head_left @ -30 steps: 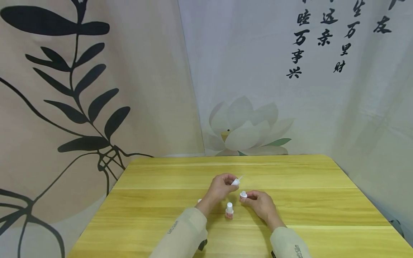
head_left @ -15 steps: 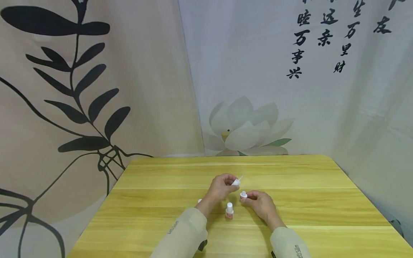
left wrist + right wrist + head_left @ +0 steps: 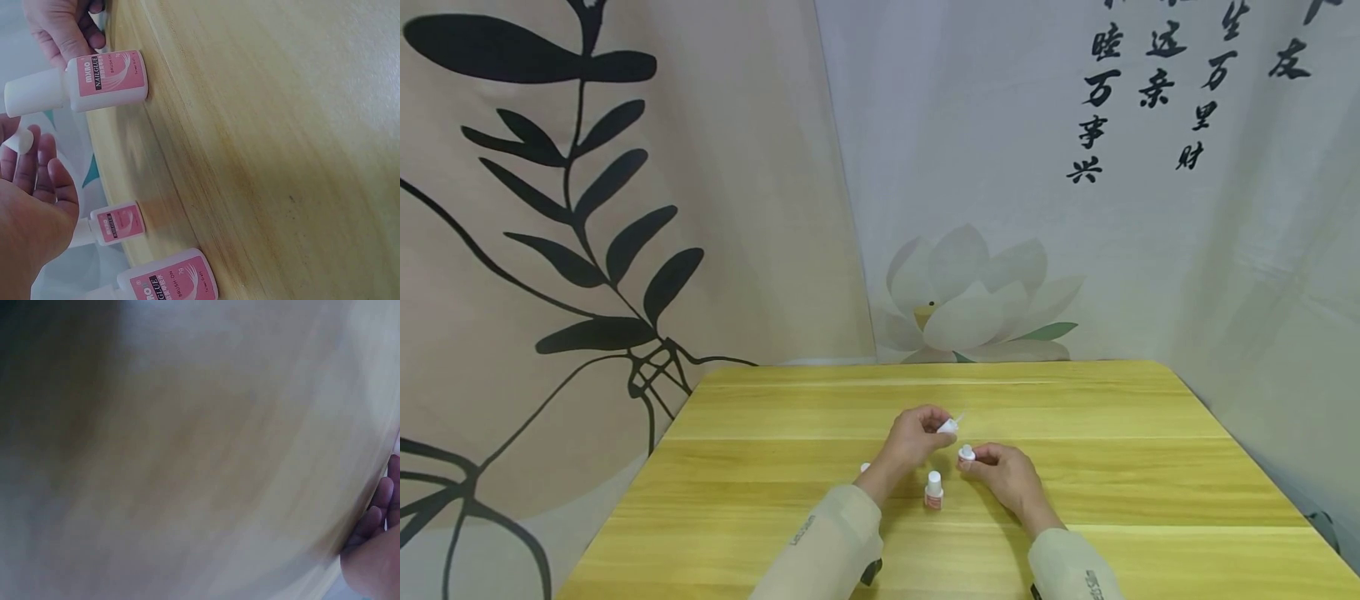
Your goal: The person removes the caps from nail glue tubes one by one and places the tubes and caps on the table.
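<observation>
Nail-glue bottles (image 3: 112,81) number four: three standing, one gripped by the right hand (image 3: 1007,475); the left hand (image 3: 916,433) pinches one cap (image 3: 948,427).

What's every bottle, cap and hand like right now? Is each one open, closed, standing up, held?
Left hand: pinching the white cap
White cap: off, thin brush sticking out
Right hand: gripping an uncapped bottle
Uncapped bottle: held upright, neck showing
Middle bottle: standing, capped
Half-hidden bottle: standing, top partly behind left hand
Cut-off bottle: standing, top cut by the picture's edge
</observation>
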The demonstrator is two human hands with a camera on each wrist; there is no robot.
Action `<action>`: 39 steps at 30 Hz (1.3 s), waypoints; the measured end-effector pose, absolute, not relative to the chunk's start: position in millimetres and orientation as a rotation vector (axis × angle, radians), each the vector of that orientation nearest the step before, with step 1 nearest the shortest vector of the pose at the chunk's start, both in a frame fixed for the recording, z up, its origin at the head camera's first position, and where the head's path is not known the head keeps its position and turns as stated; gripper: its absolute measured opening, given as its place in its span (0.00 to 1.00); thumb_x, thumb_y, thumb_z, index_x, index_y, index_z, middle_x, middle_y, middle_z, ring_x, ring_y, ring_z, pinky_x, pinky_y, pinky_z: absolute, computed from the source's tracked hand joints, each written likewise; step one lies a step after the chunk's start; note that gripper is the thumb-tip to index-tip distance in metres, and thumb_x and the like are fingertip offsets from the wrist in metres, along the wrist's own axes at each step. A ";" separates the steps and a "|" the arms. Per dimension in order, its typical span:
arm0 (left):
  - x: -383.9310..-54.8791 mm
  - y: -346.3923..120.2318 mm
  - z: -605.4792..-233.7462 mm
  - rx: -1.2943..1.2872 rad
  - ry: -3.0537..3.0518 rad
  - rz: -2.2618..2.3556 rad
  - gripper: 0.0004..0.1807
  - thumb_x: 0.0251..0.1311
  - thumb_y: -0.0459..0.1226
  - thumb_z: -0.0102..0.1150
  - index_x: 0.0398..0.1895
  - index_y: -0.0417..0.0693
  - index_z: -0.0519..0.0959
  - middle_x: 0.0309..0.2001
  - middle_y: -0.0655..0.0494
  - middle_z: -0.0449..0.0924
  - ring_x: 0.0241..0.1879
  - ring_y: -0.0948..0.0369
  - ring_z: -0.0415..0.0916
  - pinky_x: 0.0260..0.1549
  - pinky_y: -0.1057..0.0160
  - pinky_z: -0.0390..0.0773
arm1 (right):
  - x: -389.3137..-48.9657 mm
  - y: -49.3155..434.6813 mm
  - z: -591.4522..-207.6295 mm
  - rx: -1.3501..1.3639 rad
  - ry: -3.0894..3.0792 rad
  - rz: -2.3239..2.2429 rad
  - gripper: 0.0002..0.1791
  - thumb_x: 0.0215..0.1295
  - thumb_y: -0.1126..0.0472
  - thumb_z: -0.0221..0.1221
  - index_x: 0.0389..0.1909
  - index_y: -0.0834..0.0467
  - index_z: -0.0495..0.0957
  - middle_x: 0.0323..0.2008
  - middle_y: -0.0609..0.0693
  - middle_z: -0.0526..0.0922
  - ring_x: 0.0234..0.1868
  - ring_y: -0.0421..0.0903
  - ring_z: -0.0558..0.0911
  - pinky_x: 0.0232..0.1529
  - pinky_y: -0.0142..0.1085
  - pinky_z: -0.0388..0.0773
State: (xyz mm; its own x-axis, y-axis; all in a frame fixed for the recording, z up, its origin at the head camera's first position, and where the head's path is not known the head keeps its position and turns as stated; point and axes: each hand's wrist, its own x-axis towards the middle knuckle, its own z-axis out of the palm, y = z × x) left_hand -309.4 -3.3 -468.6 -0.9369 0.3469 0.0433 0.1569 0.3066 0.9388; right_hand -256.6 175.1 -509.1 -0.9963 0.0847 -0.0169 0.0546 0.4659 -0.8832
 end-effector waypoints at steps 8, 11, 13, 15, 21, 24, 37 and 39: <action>-309.8 -3.2 -468.9 0.484 2.391 1.721 0.12 0.61 0.34 0.67 0.47 0.45 0.81 0.38 0.59 0.81 0.39 0.63 0.77 0.43 0.64 0.79 | -257.1 175.3 -509.1 -0.132 -2.667 1.593 0.07 0.61 0.52 0.69 0.36 0.50 0.86 0.38 0.44 0.87 0.49 0.48 0.81 0.55 0.54 0.71; -309.7 -3.3 -469.0 0.479 2.393 1.721 0.12 0.61 0.34 0.67 0.47 0.46 0.81 0.38 0.59 0.81 0.39 0.63 0.76 0.43 0.63 0.79 | -257.4 175.4 -509.3 -0.136 -2.673 1.581 0.07 0.61 0.51 0.69 0.36 0.50 0.86 0.38 0.43 0.87 0.50 0.48 0.81 0.55 0.54 0.71; -309.5 -3.3 -469.1 0.475 2.392 1.723 0.11 0.61 0.34 0.67 0.46 0.46 0.81 0.37 0.59 0.81 0.39 0.63 0.76 0.43 0.62 0.78 | -257.3 175.4 -509.4 -0.140 -2.673 1.583 0.07 0.61 0.51 0.69 0.36 0.50 0.86 0.38 0.43 0.87 0.50 0.49 0.80 0.55 0.54 0.71; -309.5 -3.3 -469.3 0.473 2.388 1.727 0.10 0.61 0.34 0.68 0.45 0.47 0.81 0.37 0.59 0.81 0.39 0.63 0.76 0.43 0.62 0.78 | -257.3 175.4 -509.3 -0.140 -2.672 1.586 0.07 0.62 0.52 0.69 0.36 0.50 0.86 0.38 0.43 0.87 0.50 0.48 0.81 0.55 0.54 0.71; -308.8 -2.9 -469.1 0.467 2.374 1.743 0.10 0.60 0.34 0.68 0.45 0.46 0.80 0.38 0.59 0.81 0.40 0.63 0.77 0.44 0.62 0.78 | -257.0 175.2 -508.6 -0.141 -2.679 1.587 0.07 0.62 0.51 0.68 0.36 0.50 0.86 0.37 0.43 0.87 0.49 0.47 0.81 0.55 0.53 0.71; -308.4 -2.6 -468.5 0.465 2.364 1.754 0.12 0.61 0.34 0.67 0.46 0.45 0.80 0.38 0.59 0.81 0.40 0.63 0.77 0.45 0.62 0.79 | -256.7 175.4 -508.2 -0.147 -2.684 1.588 0.08 0.62 0.50 0.68 0.36 0.50 0.86 0.38 0.43 0.87 0.49 0.47 0.80 0.55 0.54 0.70; -308.9 -2.0 -468.8 0.482 2.376 1.758 0.11 0.60 0.33 0.68 0.45 0.46 0.80 0.37 0.60 0.81 0.38 0.64 0.77 0.43 0.63 0.78 | -255.9 175.2 -507.3 -0.148 -2.684 1.603 0.08 0.62 0.50 0.68 0.37 0.50 0.86 0.38 0.43 0.87 0.49 0.47 0.80 0.55 0.54 0.70; -308.9 -2.1 -469.0 0.487 2.383 1.751 0.12 0.60 0.34 0.68 0.46 0.45 0.80 0.37 0.60 0.81 0.38 0.64 0.77 0.43 0.63 0.78 | -255.7 175.1 -507.1 -0.149 -2.682 1.611 0.09 0.62 0.50 0.68 0.37 0.50 0.86 0.38 0.43 0.87 0.49 0.47 0.80 0.55 0.55 0.70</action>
State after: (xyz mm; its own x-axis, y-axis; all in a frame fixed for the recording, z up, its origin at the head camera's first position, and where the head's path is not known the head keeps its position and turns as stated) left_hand -308.9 -2.1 -469.0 -0.9370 0.3413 0.0743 0.1728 0.2680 0.9478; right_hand -255.7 175.1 -507.1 -0.9954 0.0863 -0.0404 0.0762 0.4665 -0.8812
